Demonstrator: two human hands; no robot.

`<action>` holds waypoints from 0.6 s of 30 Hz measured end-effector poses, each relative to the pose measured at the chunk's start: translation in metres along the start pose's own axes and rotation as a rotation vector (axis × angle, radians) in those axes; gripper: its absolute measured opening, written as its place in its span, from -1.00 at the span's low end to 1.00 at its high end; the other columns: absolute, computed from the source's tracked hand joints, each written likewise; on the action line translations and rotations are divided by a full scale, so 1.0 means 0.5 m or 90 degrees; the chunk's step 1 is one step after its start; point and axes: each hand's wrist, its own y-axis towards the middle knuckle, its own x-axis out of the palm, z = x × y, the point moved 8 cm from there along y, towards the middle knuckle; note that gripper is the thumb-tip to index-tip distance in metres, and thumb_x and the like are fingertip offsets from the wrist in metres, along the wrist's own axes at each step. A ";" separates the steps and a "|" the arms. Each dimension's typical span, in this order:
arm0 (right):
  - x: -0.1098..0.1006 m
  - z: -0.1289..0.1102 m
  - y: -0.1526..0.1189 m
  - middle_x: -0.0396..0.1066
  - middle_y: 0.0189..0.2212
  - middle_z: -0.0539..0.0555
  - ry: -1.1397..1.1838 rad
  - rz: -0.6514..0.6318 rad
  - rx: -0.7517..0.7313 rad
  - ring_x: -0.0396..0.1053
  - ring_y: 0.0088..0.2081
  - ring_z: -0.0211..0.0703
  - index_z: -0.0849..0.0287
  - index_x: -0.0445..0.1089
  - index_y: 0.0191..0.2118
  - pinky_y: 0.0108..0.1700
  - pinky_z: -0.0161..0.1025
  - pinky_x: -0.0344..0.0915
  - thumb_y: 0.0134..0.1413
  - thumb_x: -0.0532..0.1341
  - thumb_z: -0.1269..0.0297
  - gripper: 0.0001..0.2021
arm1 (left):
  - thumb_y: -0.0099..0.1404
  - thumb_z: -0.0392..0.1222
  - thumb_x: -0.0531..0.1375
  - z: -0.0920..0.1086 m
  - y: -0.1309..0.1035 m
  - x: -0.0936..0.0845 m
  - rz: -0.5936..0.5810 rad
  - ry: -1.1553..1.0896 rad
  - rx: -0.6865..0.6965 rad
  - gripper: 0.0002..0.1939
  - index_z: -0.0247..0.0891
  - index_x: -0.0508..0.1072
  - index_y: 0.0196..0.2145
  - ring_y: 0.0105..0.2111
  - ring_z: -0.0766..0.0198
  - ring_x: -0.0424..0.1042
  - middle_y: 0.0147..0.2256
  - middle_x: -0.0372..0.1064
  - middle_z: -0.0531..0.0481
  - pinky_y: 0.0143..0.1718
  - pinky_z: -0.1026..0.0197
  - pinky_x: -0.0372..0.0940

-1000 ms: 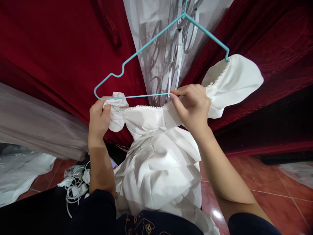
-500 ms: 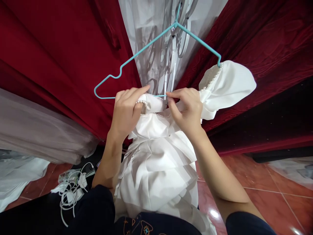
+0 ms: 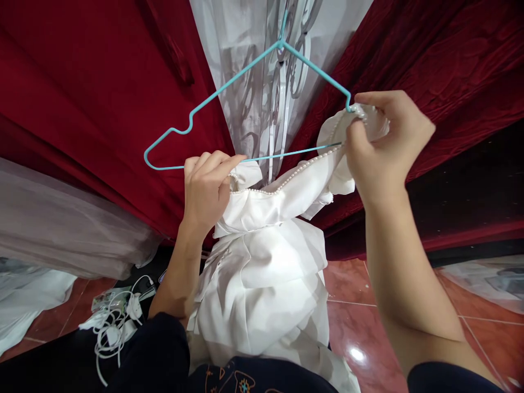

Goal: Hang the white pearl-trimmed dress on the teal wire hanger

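A white dress with pearl-beaded edging hangs in front of me, partly on a light blue hanger. My left hand is closed on the bodice's left end, against the hanger's lower bar. Up at the hanger's right end, my right hand pinches the beaded edge of the puffed sleeve, which hooks over the hanger's notch. Between the hands the pearl trim is stretched along a slant. No fabric lies on the hanger's left shoulder. My fingertips hide parts of both gripped spots.
Dark red curtains hang on both sides, with sheer white fabric and a white ornate frame between them. Tangled white cables lie on a black surface at lower left. Red tiles cover the floor.
My right hand has moved from the middle of the lower bar up and right to the sleeve's beaded edge. The bodice top is now pulled out wider. My left hand stays at its end.
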 end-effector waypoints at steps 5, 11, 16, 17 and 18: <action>-0.020 0.038 0.041 0.64 -0.36 0.16 -0.003 -0.004 0.090 0.58 -0.40 -0.11 0.18 0.68 -0.27 -0.39 -0.22 0.36 -0.07 0.33 0.61 -0.73 | 0.45 -0.44 -0.02 -0.008 0.011 0.004 -0.042 -0.056 -0.009 -0.45 0.02 0.60 0.11 -0.16 0.14 0.43 -0.14 0.55 0.04 0.08 -0.01 0.15; -0.032 0.034 0.050 0.63 -0.39 0.14 0.019 -0.010 0.136 0.58 -0.39 -0.18 0.28 0.68 -0.28 -0.37 -0.27 0.35 -0.07 0.23 0.64 -0.70 | 0.43 -0.49 0.00 -0.014 0.017 -0.009 -0.032 -0.065 -0.005 -0.45 -0.01 0.62 0.09 -0.19 0.18 0.41 -0.17 0.56 0.07 0.06 0.02 0.13; -0.058 0.100 0.023 0.59 -0.40 0.17 0.012 0.027 0.250 0.54 -0.42 -0.24 0.37 0.63 -0.25 -0.41 -0.35 0.31 0.02 0.18 0.66 -0.71 | 0.43 -0.50 -0.01 -0.014 0.015 -0.016 -0.037 -0.058 0.004 -0.45 -0.06 0.61 0.10 -0.20 0.18 0.40 -0.18 0.55 0.05 0.04 0.03 0.12; -0.065 0.120 0.009 0.58 -0.42 0.17 0.002 0.028 0.281 0.52 -0.45 -0.26 0.37 0.63 -0.26 -0.43 -0.36 0.28 0.03 0.19 0.64 -0.74 | 0.43 -0.50 -0.01 -0.014 0.016 -0.014 -0.037 -0.065 0.005 -0.45 -0.06 0.61 0.10 -0.20 0.19 0.40 -0.18 0.55 0.05 0.04 0.04 0.12; -0.073 0.136 -0.006 0.58 -0.42 0.17 -0.009 0.027 0.301 0.50 -0.47 -0.27 0.37 0.62 -0.26 -0.44 -0.37 0.27 0.05 0.21 0.62 -0.77 | 0.43 -0.50 -0.01 -0.014 0.016 -0.012 -0.038 -0.073 0.006 -0.45 -0.07 0.61 0.10 -0.20 0.19 0.40 -0.17 0.55 0.06 0.04 0.05 0.12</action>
